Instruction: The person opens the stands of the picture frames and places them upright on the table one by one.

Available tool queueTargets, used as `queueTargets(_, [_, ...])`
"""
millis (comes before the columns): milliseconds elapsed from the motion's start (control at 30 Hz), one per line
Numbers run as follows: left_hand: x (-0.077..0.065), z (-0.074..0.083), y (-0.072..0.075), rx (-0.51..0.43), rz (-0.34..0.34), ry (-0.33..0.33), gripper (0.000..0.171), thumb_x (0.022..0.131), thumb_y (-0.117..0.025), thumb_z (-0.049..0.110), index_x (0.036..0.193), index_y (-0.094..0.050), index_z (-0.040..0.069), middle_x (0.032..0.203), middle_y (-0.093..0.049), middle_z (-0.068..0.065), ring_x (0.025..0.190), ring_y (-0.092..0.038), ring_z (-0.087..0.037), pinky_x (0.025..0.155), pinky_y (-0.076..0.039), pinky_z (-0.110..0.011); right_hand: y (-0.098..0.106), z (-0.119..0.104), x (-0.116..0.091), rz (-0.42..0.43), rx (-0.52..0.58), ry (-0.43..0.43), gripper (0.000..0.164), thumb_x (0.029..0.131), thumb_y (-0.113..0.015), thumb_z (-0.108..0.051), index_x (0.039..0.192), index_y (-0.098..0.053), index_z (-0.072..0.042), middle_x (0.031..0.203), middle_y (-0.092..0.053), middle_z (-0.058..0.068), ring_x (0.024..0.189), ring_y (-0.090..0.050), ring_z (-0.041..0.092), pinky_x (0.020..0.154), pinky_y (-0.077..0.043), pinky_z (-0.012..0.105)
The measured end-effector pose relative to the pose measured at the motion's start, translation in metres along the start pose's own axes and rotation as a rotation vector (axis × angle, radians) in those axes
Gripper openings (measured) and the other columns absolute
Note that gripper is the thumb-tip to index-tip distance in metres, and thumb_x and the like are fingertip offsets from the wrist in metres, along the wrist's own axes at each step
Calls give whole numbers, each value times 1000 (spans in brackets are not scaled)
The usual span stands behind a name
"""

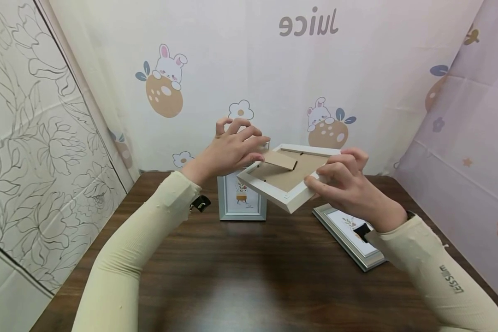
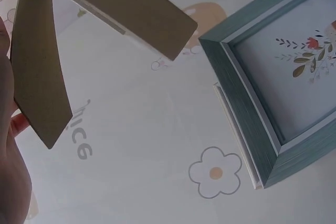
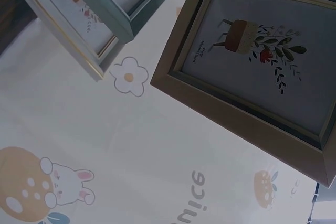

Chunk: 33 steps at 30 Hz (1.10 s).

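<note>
White picture frame [image 1: 288, 180], back up above the dark wood table [image 1: 191, 267], likely light, stiff, maybe fragile-fronted: hold by the rim [image 1: 300, 199], where right hand [image 1: 352, 184] is clamped at right, not the stand flap [image 1: 280, 160] by left hand [image 1: 234, 145], pinch unclear.

Four picture frames [image 1: 260, 186], two hands [image 1: 237, 146]

Room over near tabletop [image 1: 182, 276]; raised white frame [image 1: 288, 180] and green frame [image 1: 242, 196] block rear, silver frame [image 1: 349, 239] right.

r grip [image 1: 348, 182] holds wht frame [image 1: 286, 180] tilted, back up; l grip [image 1: 238, 145] at its stand leg [image 1: 280, 160]
</note>
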<state>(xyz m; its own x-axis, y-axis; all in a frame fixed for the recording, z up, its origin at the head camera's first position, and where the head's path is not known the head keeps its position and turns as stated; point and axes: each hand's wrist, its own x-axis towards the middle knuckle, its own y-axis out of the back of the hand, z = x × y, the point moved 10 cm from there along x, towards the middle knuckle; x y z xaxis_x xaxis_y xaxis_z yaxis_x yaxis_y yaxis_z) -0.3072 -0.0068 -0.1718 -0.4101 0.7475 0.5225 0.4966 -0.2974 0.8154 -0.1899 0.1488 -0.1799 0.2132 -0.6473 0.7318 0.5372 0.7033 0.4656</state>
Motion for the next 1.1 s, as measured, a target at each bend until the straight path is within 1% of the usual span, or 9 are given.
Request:
queueTargets(233, [1, 0, 0, -3, -12, 4, 46, 101, -55, 42, 139, -58, 16, 131, -59, -5, 130, -35, -27, 105, -9, -59, 1, -1, 1, -13, -4, -2, 15, 106, -48, -22, 111, -61, -16, 95, -48, 16, 89, -40, 36, 82, -18, 58])
queueTargets(367, [1, 2, 0, 2, -6, -2, 47, 101, -55, 42, 140, -56, 16, 132, -58, -4, 130, -34, -27, 105, -9, -58, 2, -1, 3, -2, -4, -8, 16, 106, -48, -23, 110, -61, -15, 94, -48, 16, 88, -40, 36, 82, -18, 58])
queueTargets(467, [-1, 2, 2, 7, 15, 2, 51, 101, -55, 42, 143, -53, 15, 134, -56, -4, 130, -34, -27, 104, -9, -58, 5, 0, 5, 36, -13, -12, 16, 105, -49, -23, 107, -62, -13, 91, -49, 16, 86, -41, 36, 81, -19, 59])
queueTargets(567, [-2, 1, 5, 4, 50, 15, 56, 100, -56, 42, 147, -47, 14, 136, -53, -5, 130, -33, -27, 103, -10, -59, 10, 2, 7, 70, -24, -23, 17, 105, -50, -24, 105, -62, -11, 90, -49, 16, 84, -41, 37, 80, -20, 59])
queueTargets(667, [-5, -1, 7, -3, 88, 26, 61, 99, -56, 42, 150, -42, 12, 138, -50, -6, 130, -32, -29, 102, -10, -58, 13, 6, 9, 86, -34, -47, 18, 105, -51, -25, 104, -62, -11, 89, -49, 17, 83, -40, 37, 80, -20, 60])
queueTargets(733, [-6, -2, 8, -8, 101, 28, 63, 99, -56, 42, 151, -40, 11, 140, -48, -7, 131, -30, -30, 102, -10, -57, 15, 10, 10, 95, -42, -68, 19, 104, -51, -26, 103, -62, -10, 88, -49, 17, 82, -40, 37, 80, -20, 60])
queueTargets(833, [-8, -1, 7, -16, 105, 30, 66, 99, -55, 43, 153, -37, 11, 142, -46, -7, 132, -28, -29, 102, -10, -57, 16, 17, 12, 71, -42, -109, 22, 104, -50, -27, 104, -62, -9, 89, -48, 18, 82, -39, 38, 79, -19, 61])
queueTargets(967, [-10, 2, 4, -15, 95, 28, 67, 99, -54, 44, 153, -34, 11, 145, -43, -8, 134, -26, -29, 102, -10, -57, 15, 27, 11, 16, -26, -170, 26, 105, -48, -29, 108, -62, -8, 90, -47, 19, 83, -37, 38, 79, -16, 64])
queueTargets(1100, [-12, 6, 0, 2, 89, 29, 67, 99, -54, 44, 154, -33, 11, 145, -41, -7, 135, -24, -29, 102, -10, -57, 16, 37, 10, 14, -20, -214, 29, 105, -48, -31, 107, -63, -6, 89, -46, 18, 82, -35, 38, 79, -15, 65])
